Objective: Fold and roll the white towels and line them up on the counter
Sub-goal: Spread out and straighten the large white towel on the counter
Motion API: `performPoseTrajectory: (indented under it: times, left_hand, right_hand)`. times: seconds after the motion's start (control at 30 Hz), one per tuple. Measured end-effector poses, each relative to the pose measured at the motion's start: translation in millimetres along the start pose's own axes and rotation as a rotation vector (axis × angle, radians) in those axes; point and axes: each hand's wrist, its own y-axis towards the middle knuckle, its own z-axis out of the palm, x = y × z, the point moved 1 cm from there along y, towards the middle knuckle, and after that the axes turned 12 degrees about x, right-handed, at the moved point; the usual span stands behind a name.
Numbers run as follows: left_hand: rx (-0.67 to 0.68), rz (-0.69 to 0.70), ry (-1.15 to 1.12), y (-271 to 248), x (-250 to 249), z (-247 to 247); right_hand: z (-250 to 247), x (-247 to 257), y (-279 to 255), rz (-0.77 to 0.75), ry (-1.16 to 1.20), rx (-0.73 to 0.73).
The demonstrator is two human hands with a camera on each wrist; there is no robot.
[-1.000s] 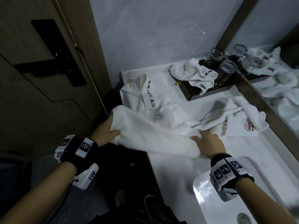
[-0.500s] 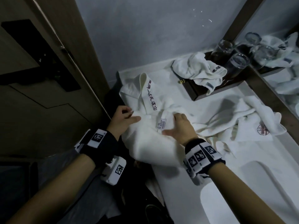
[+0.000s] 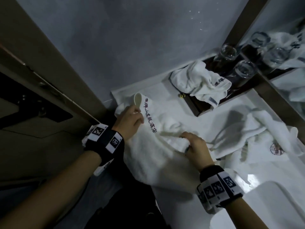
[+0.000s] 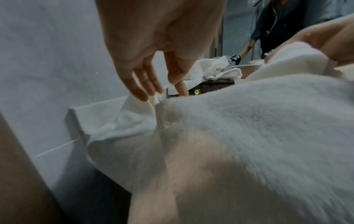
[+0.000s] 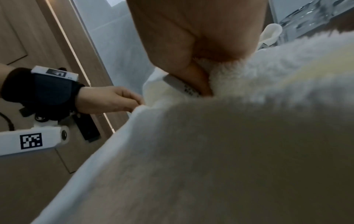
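Your left hand (image 3: 130,120) rests on the near-left end of the white towel (image 3: 158,159), which lies at the left end of the counter (image 3: 194,202) with its front part drooping over the counter's edge. The left wrist view shows that hand's fingers (image 4: 138,89) stretched out almost straight, tips touching the towel's hem, gripping nothing. Your right hand (image 3: 196,146) is curled around a bunched fold of the same towel; in the right wrist view its fingers (image 5: 199,83) pinch the terry beside a small sewn label (image 5: 184,87).

A line of dark embroidered characters (image 3: 150,116) runs along the towel between your two hands. Further right on the counter lies a second towel (image 3: 247,139), crumpled, with a round emblem (image 3: 276,148) showing. A third towel (image 3: 199,81) is heaped over the front corner of a dark wooden tray (image 3: 194,104) at the back, where two drinking glasses (image 3: 244,68) stand beside the mirror (image 3: 287,52). A white basin (image 3: 257,205) sits at the near right of the counter. A wooden door (image 3: 33,113) stands to your left.
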Motion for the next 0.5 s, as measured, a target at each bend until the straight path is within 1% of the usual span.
performPoseTrajectory:
  times: [0.07,0.1,0.13,0.2,0.23,0.27,0.33,0.37,0.43,0.5]
  left_hand:
    - [-0.014,0.155,0.000,14,-4,3]
    - [0.033,0.209,0.063,22,-4,5]
    - [0.134,0.240,0.193,30,-4,7]
    - [0.391,0.255,0.530,42,-3,12]
    - [0.478,0.269,0.633,47,-3,13]
    - [0.514,0.289,0.680,51,-4,13]
    - [0.493,0.321,0.653,54,-8,12]
    - [0.460,0.332,0.583,54,-11,9]
    - [0.362,0.358,0.350,53,-18,1]
    - [0.314,0.314,0.102,55,-28,-10]
  right_hand:
    - [-3,-1,2,0.003,-0.011,0.004]
    - [-4,-1,2,0.004,-0.005,0.002]
    - [-5,-1,3,0.003,0.018,-0.011]
    - [-9,1,3,0.006,0.121,-0.055]
    - [-11,1,4,0.013,0.187,-0.073]
    - [-12,2,4,0.025,0.238,-0.076]
    - [-10,6,5,0.064,0.254,-0.044]
    - [-8,7,5,0.090,0.226,-0.036]
    - [-2,13,6,0.141,0.146,-0.054]
    - [0,20,10,0.164,0.035,-0.140]
